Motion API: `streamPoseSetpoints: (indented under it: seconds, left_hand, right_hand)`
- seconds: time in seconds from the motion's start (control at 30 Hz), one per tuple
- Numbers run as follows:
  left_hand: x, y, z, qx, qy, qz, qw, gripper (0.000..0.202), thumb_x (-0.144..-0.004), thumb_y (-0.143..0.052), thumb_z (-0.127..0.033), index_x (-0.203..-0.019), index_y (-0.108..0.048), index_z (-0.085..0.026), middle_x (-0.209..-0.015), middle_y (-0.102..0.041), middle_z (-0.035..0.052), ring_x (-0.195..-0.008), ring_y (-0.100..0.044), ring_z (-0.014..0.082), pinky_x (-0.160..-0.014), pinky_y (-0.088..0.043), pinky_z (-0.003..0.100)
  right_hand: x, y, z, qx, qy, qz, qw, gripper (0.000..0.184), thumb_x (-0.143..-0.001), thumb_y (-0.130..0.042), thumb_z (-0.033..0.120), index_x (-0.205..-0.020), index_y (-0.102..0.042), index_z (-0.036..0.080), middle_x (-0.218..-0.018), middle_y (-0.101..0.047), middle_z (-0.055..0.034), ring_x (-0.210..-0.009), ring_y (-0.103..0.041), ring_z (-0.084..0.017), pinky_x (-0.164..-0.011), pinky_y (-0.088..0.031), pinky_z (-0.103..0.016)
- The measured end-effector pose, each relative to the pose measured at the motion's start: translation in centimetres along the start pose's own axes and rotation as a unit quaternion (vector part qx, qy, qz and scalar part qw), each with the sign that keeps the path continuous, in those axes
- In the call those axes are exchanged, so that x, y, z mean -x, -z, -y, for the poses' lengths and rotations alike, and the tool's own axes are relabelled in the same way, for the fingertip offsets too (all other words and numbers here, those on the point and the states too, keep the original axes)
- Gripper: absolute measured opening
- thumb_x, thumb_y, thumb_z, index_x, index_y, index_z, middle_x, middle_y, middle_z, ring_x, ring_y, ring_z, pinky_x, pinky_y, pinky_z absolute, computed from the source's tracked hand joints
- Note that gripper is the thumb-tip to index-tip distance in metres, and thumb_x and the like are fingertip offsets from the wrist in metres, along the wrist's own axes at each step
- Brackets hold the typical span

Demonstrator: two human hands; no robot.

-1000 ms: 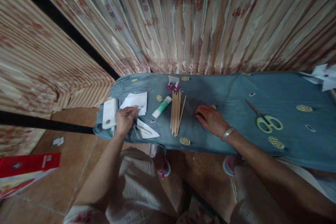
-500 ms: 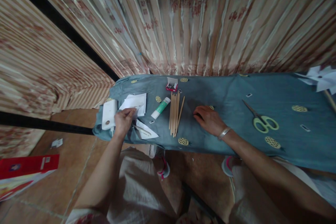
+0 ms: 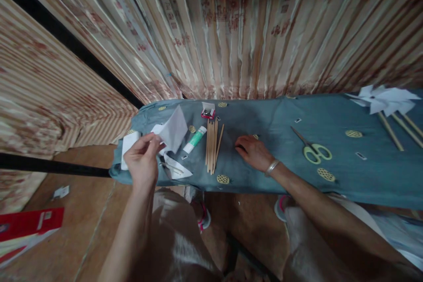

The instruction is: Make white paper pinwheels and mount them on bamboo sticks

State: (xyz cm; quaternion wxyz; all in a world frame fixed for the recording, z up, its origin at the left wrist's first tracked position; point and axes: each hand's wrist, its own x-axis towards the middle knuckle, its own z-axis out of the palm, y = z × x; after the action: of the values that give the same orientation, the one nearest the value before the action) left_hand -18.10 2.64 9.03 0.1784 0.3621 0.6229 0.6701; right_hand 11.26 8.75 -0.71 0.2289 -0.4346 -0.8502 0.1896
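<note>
My left hand [image 3: 142,161] pinches a white paper sheet [image 3: 173,130] and holds it lifted above the left end of the blue cloth-covered table [image 3: 271,119]. More white paper pieces [image 3: 176,168] lie under it on the cloth. My right hand [image 3: 253,152], with a silver bracelet at the wrist, rests palm down on the cloth with its fingers curled, right of a bundle of wooden sticks [image 3: 211,145]. A green and white glue tube [image 3: 194,139] lies between the paper and the sticks.
A small pink box of pins [image 3: 208,111] sits behind the sticks. Green-handled scissors [image 3: 312,150] lie to the right. White paper pinwheels on sticks [image 3: 385,101] lie at the far right. A white flat box [image 3: 127,150] is at the left edge. Striped curtains hang behind; a red booklet [image 3: 28,222] lies on the floor.
My left hand has lifted a white paper sheet off the stack and raised it above the cloth. My right hand has stayed in place on the table.
</note>
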Motion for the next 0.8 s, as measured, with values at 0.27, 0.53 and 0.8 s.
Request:
streamPoseSetpoints:
  seconds: [0.27, 0.53, 0.8]
  left_hand:
    - [5.0, -6.0, 0.7, 0.159, 0.204, 0.135, 0.957, 0.036, -0.05, -0.087, -0.04, -0.073, -0.07, -0.018, -0.072, -0.074, 0.0037, -0.067, -0.07, 0.0191, -0.067, -0.06, 0.035]
    - [6.4, -8.3, 0.8, 0.031, 0.073, 0.182, 0.98, 0.022, -0.061, -0.08, -0.038, -0.073, -0.075, -0.021, -0.07, -0.072, 0.0007, -0.065, -0.064, 0.0161, -0.069, -0.055, 0.031]
    - [8.7, -9.4, 1.0, 0.029, 0.043, 0.271, 0.961, 0.009, -0.066, -0.077, -0.031, -0.071, -0.077, -0.023, -0.077, -0.075, 0.0035, -0.071, -0.068, 0.0186, -0.069, -0.054, 0.03]
  right_hand:
    - [2.1, 3.6, 0.6, -0.066, -0.066, -0.138, 0.986, 0.023, -0.093, -0.051, 0.026, -0.11, -0.066, 0.021, -0.109, -0.073, -0.01, -0.093, -0.068, -0.023, -0.09, -0.052, -0.039]
    - [1.6, 5.6, 4.6, -0.417, -0.121, -0.087, 0.896, 0.034, -0.081, -0.069, 0.05, -0.102, -0.067, 0.023, -0.097, -0.075, -0.0053, -0.091, -0.07, -0.021, -0.081, -0.055, -0.034]
    - [0.9, 2.6, 5.3, -0.514, -0.191, -0.059, 0.834, 0.035, -0.073, -0.073, 0.055, -0.08, -0.066, 0.022, -0.075, -0.07, 0.0001, -0.069, -0.065, -0.016, -0.062, -0.055, -0.028]
